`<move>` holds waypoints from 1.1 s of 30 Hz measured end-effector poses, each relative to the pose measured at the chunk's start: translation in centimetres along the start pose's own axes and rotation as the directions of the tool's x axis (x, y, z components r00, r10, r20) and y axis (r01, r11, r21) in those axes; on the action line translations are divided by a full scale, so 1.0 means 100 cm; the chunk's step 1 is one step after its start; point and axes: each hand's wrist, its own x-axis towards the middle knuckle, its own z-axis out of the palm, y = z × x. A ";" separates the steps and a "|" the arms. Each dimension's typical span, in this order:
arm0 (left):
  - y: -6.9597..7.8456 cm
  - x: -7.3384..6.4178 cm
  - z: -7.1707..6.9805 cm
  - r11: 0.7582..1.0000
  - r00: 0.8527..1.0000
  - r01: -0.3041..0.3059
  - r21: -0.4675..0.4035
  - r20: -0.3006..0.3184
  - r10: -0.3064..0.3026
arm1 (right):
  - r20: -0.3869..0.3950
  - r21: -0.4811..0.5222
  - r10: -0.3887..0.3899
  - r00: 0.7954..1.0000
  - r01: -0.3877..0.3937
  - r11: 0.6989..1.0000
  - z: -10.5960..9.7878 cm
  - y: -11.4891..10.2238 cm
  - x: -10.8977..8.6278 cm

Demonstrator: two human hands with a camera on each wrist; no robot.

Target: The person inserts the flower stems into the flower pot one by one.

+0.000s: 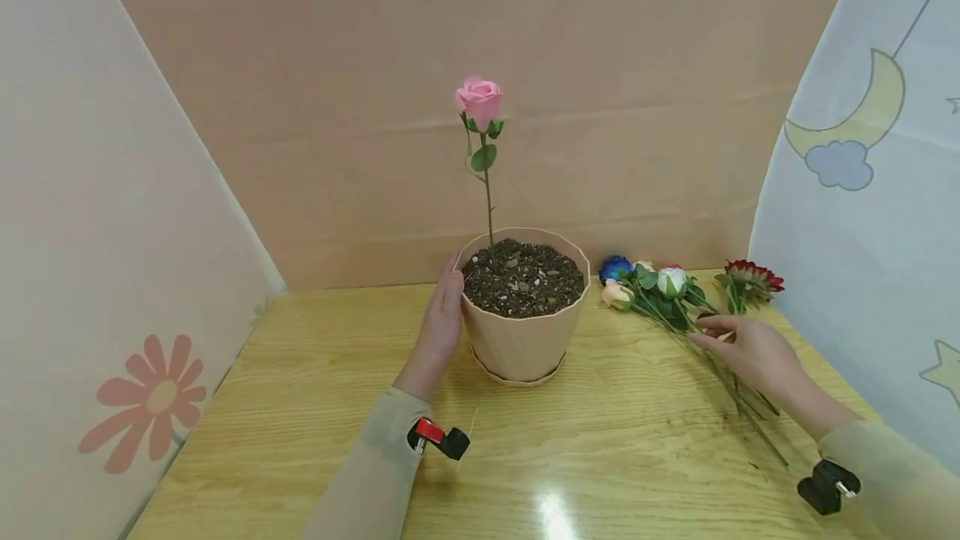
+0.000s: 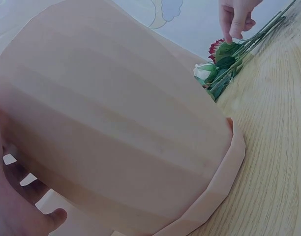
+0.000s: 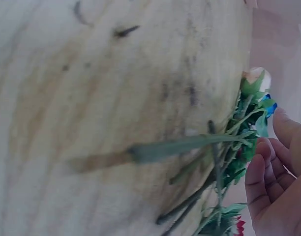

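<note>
A single pink rose (image 1: 480,102) stands upright in the soil of a peach flowerpot (image 1: 521,348). My left hand (image 1: 444,307) rests against the pot's left side, its fingers along the wall near the rim; the left wrist view shows that pot wall (image 2: 111,118) up close. At the right, my right hand (image 1: 753,352) reaches over a bunch of artificial flowers, its thumb and fingertips right at the green stems (image 1: 712,361). In the right wrist view a gap shows between thumb and fingers, beside the stems (image 3: 190,196).
The bunch holds a blue flower (image 1: 615,267), a white rose (image 1: 672,282) and a peach rose (image 1: 617,295). A dark red flower (image 1: 752,280) lies to its right. Fabric walls close in the wooden table (image 1: 337,407) at left, back and right. A saucer (image 1: 517,382) sits under the pot.
</note>
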 end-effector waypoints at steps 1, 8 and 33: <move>0.000 0.000 0.000 1.000 1.000 0.003 0.003 0.000 -0.003 | 0.000 -0.003 0.000 1.000 0.000 1.000 0.002 0.002 0.000; -0.023 0.010 0.002 1.000 1.000 0.004 -0.003 -0.015 -0.004 | 0.007 0.001 -0.033 0.999 0.033 0.999 0.009 0.012 -0.005; -0.041 0.013 0.005 1.000 0.999 -0.005 -0.003 -0.054 0.005 | 0.075 -0.050 0.006 0.997 -0.002 0.999 0.012 0.019 -0.008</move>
